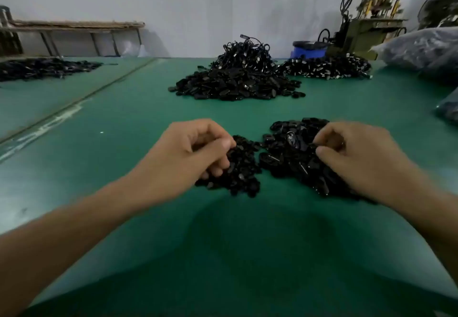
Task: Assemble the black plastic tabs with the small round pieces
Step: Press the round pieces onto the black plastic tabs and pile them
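Note:
Two small heaps of black plastic parts lie on the green table (124,143) in front of me. The left heap of small pieces (241,168) sits under the fingertips of my left hand (188,153), whose fingers are curled and pinch into the heap's top. The right heap of black tabs (290,153) is larger. My right hand (359,155) rests on its right side, thumb and fingers curled and pinching a black tab (312,145). The image is blurred, so single pieces are hard to tell apart.
A big mound of black parts with looped cords (238,79) lies mid-table, another pile (327,67) behind it to the right, a flat pile (42,67) at far left. Plastic bags (421,46) sit at the right edge. A blue bucket (308,49) and a machine (374,9) stand behind.

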